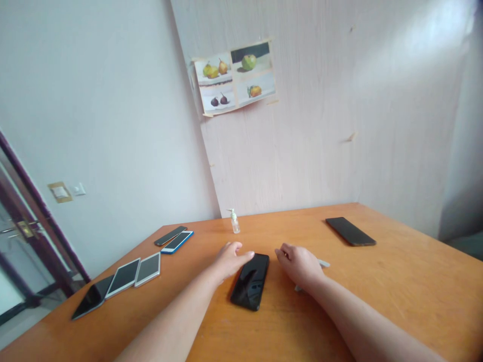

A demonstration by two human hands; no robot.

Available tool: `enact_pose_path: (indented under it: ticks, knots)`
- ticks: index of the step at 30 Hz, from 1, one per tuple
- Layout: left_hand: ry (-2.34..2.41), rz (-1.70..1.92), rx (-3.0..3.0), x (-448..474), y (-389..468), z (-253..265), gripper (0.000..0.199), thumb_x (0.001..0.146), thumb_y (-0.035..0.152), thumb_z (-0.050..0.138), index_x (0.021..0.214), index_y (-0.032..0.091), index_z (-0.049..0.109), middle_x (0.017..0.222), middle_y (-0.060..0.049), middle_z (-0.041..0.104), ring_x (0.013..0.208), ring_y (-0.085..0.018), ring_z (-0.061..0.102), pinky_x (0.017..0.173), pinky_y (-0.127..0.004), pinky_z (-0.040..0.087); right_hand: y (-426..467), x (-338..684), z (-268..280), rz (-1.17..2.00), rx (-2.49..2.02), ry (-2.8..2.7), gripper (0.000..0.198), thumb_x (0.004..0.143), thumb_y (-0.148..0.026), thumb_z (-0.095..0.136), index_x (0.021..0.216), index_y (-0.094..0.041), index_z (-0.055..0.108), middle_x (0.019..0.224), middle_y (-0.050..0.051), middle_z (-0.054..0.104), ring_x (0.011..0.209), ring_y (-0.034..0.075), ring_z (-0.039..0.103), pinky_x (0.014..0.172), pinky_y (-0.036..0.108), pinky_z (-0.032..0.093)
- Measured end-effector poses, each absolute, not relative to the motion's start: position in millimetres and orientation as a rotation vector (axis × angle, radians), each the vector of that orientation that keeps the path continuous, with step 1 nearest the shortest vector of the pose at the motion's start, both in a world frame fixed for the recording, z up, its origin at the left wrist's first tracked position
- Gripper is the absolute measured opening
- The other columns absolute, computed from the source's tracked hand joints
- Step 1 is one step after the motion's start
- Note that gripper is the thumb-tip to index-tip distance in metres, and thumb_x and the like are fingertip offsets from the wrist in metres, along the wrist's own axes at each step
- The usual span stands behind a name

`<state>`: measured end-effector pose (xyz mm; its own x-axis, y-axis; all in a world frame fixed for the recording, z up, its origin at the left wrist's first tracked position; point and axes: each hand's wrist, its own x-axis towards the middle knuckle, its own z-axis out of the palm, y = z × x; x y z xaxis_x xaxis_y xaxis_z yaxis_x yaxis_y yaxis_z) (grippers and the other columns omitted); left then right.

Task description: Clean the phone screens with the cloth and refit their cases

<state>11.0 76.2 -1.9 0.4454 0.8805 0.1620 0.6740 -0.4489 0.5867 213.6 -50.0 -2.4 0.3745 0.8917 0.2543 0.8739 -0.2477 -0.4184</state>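
A black smartphone (250,281) lies face up on the wooden table between my hands, its glossy screen showing reflections. My left hand (229,262) is at the phone's upper left, thumb stretched out to its edge and fingers apart, holding nothing; I cannot tell whether the thumb touches it. To the right of the phone, my right hand (301,264) is closed, with curled fingers that hide whatever may be in them. Beneath or behind that hand, parts of a flat whitish thing (324,263) stick out; its kind is hidden.
Several phones and tablets lie along the left edge, among them a blue-rimmed phone (177,242) and a black tablet (92,297). A small clear pump bottle (235,222) stands at the back. Another dark tablet (350,231) rests at the right. Walls border the table's far side.
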Motion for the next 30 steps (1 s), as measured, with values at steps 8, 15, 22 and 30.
enact_pose_path:
  ticks: [8,15,22,30]
  knots:
    - [1.236,0.498,2.441,20,64,-9,0.043,0.070,0.058,0.068,0.096,0.025,0.065,0.107,-0.004,0.060,0.104,-0.023,0.056,0.086,-0.029,0.045,-47,205,-5,0.219,-2.049,-1.527,0.033,0.094,-0.044,0.041,0.093,-0.023,0.067,0.087,0.006,0.072,0.082,0.020,0.065,0.066,0.026,0.035]
    - [1.235,0.570,2.315,21,65,-13,0.038,0.068,0.049,0.072,0.094,0.022,0.064,0.106,-0.004,0.061,0.100,-0.021,0.057,0.082,-0.026,0.046,-53,192,-2,0.226,-2.074,-1.629,0.048,0.085,-0.058,0.053,0.115,-0.023,0.064,0.106,0.009,0.069,0.091,0.024,0.065,0.072,0.030,0.040]
    - [1.262,0.599,2.168,23,69,-18,0.028,0.078,0.045,0.060,0.090,0.020,0.064,0.093,-0.003,0.067,0.085,-0.018,0.062,0.071,-0.025,0.045,-59,178,1,0.097,-2.157,-1.740,0.059,0.075,-0.070,0.058,0.105,-0.020,0.068,0.105,0.013,0.063,0.105,0.031,0.058,0.082,0.036,0.041]
    - [1.122,0.592,1.994,21,62,-10,0.043,0.074,0.058,0.061,0.083,0.016,0.062,0.073,-0.001,0.064,0.071,-0.019,0.057,0.062,-0.027,0.039,-58,175,2,0.050,-2.143,-1.766,0.058,0.075,-0.072,0.055,0.094,-0.020,0.072,0.101,0.013,0.062,0.099,0.031,0.058,0.079,0.037,0.042]
